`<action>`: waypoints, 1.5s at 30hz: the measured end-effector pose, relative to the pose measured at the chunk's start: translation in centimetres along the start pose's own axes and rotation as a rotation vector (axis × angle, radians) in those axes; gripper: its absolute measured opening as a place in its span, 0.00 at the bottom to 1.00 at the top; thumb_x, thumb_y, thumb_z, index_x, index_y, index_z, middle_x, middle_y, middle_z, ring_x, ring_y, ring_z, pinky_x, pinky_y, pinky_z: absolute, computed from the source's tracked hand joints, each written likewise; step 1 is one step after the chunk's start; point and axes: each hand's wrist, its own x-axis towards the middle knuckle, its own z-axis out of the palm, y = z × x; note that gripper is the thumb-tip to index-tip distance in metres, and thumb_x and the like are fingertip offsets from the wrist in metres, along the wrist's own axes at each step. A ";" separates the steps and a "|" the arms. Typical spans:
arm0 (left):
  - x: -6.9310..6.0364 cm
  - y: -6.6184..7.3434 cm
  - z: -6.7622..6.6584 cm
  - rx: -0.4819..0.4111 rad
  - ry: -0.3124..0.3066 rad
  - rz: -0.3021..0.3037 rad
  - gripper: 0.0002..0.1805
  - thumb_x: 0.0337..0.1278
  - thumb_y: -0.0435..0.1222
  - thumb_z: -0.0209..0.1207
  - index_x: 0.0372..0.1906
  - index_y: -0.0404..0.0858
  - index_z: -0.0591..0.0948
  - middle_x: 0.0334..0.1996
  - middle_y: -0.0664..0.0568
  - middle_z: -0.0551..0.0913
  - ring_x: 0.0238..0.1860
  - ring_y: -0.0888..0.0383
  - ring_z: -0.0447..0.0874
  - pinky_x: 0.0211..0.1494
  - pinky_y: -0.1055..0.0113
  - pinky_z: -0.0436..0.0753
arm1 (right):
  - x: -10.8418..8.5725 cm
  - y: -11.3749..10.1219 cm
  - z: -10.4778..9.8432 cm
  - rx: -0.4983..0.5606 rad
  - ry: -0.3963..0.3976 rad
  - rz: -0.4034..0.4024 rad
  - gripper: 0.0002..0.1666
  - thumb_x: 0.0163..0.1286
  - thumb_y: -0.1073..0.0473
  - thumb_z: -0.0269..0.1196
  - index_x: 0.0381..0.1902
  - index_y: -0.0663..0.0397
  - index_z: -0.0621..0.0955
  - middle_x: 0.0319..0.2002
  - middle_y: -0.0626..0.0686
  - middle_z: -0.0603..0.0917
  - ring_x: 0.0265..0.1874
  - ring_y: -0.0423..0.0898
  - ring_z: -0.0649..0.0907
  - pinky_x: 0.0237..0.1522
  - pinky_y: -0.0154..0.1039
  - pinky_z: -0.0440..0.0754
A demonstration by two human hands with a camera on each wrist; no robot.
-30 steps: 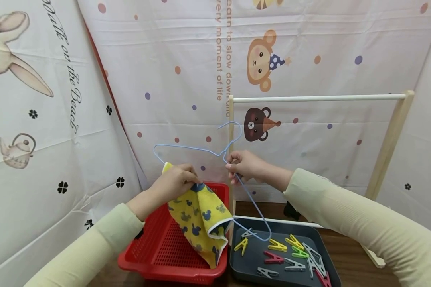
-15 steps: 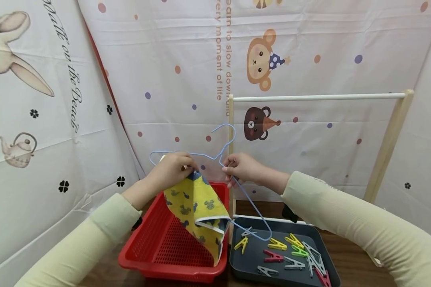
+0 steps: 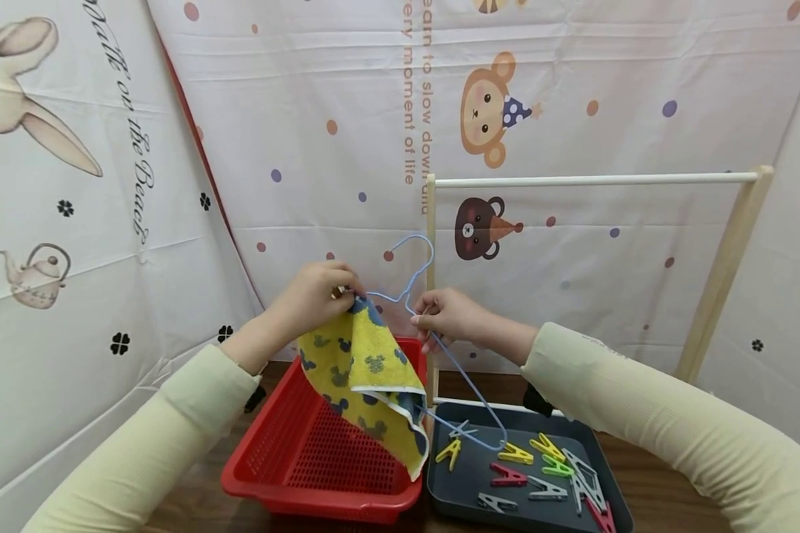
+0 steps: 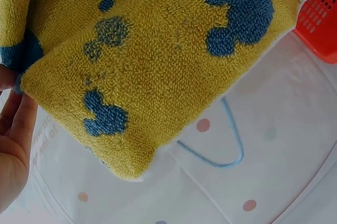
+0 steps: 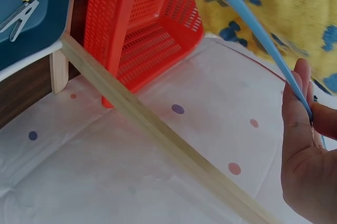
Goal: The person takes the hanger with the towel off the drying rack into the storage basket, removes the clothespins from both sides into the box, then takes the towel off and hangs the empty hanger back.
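Note:
A blue wire hanger [image 3: 468,381] is tilted in the air, its hook pointing up and to the left. My right hand [image 3: 455,318] pinches it on the sloping arm just below the neck. Over the hanger's left part hangs a yellow towel [image 3: 336,370] with blue mouse-head shapes and a white edge. With thumb and fingers my left hand [image 3: 315,297] pinches the towel's upper edge. In the left wrist view the towel [image 4: 158,61] covers much of the hanger, and one bent end of the hanger [image 4: 239,150] shows beyond it. The hanger's lower left part is hidden behind the towel.
Below the towel stands a red perforated basket [image 3: 247,474]. To its right, a dark grey tray [image 3: 456,492] holds several clothespins [image 3: 509,475] in yellow, red, green and grey. Behind the tray rises a wooden rack with a white bar [image 3: 593,180]. Printed cloth hangs around the table.
My left hand has drawn the towel upward and slightly left along the hanger. The hanger's hook has tilted a little left and down, while my right hand has shifted only slightly.

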 end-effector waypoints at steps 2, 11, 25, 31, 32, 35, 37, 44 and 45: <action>0.2 0.0 -0.2 -0.010 0.012 -0.010 0.07 0.58 0.21 0.62 0.33 0.31 0.88 0.37 0.42 0.87 0.37 0.49 0.83 0.42 0.57 0.87 | 0.1 0.2 0.1 0.005 -0.002 0.005 0.09 0.79 0.62 0.57 0.47 0.66 0.78 0.26 0.53 0.84 0.20 0.40 0.86 0.33 0.39 0.90; 0.6 -0.1 -1.6 -0.017 0.071 -0.084 0.08 0.60 0.22 0.60 0.33 0.31 0.88 0.38 0.40 0.87 0.39 0.48 0.83 0.43 0.55 0.86 | 0.3 1.4 1.0 -0.017 -0.006 0.013 0.10 0.79 0.62 0.57 0.48 0.66 0.78 0.25 0.54 0.83 0.20 0.41 0.86 0.34 0.45 0.91; 1.0 -0.2 -4.0 0.025 0.115 -0.170 0.09 0.63 0.24 0.57 0.36 0.30 0.88 0.42 0.38 0.88 0.44 0.45 0.85 0.49 0.49 0.88 | 0.5 3.5 2.0 -0.155 0.036 -0.045 0.10 0.76 0.65 0.57 0.43 0.69 0.81 0.37 0.62 0.87 0.23 0.39 0.81 0.27 0.37 0.86; 0.6 -0.6 -4.7 0.038 0.089 -0.203 0.09 0.63 0.25 0.58 0.36 0.33 0.88 0.42 0.40 0.88 0.44 0.46 0.84 0.49 0.50 0.87 | 0.2 4.4 1.8 -0.032 -0.014 -0.003 0.09 0.78 0.66 0.55 0.43 0.69 0.78 0.28 0.59 0.86 0.19 0.39 0.84 0.27 0.40 0.89; 0.5 -0.7 -4.8 0.038 0.080 -0.204 0.09 0.63 0.25 0.58 0.36 0.33 0.88 0.41 0.40 0.88 0.43 0.47 0.84 0.49 0.50 0.87 | 0.1 4.6 1.8 0.010 -0.021 0.015 0.08 0.78 0.66 0.55 0.43 0.69 0.77 0.26 0.57 0.84 0.18 0.39 0.83 0.26 0.39 0.88; 0.1 -1.2 -5.0 0.043 0.058 -0.194 0.10 0.63 0.24 0.57 0.36 0.33 0.88 0.40 0.41 0.88 0.43 0.47 0.83 0.48 0.51 0.86 | -0.2 5.2 1.5 0.096 -0.044 0.040 0.07 0.78 0.66 0.55 0.43 0.68 0.75 0.22 0.52 0.80 0.18 0.38 0.82 0.24 0.34 0.85; -0.3 -1.7 -5.1 0.051 0.039 -0.175 0.09 0.62 0.23 0.58 0.35 0.33 0.88 0.39 0.41 0.88 0.42 0.47 0.83 0.48 0.51 0.85 | -0.4 5.6 1.3 0.127 -0.055 0.036 0.07 0.78 0.66 0.55 0.42 0.68 0.74 0.22 0.50 0.79 0.17 0.38 0.83 0.24 0.34 0.84; -1.5 -3.4 -5.1 0.072 0.006 -0.119 0.10 0.61 0.20 0.58 0.33 0.33 0.87 0.37 0.42 0.89 0.41 0.46 0.87 0.50 0.48 0.85 | -0.4 6.5 0.3 0.076 -0.026 0.062 0.07 0.77 0.66 0.56 0.44 0.69 0.75 0.23 0.53 0.80 0.18 0.40 0.83 0.30 0.39 0.89; -1.7 -3.6 -5.0 0.068 0.002 -0.124 0.10 0.62 0.20 0.58 0.33 0.33 0.87 0.37 0.42 0.89 0.42 0.46 0.87 0.50 0.47 0.85 | -0.4 6.6 0.2 0.061 -0.022 0.060 0.07 0.77 0.66 0.57 0.44 0.69 0.75 0.24 0.53 0.80 0.18 0.40 0.84 0.30 0.40 0.89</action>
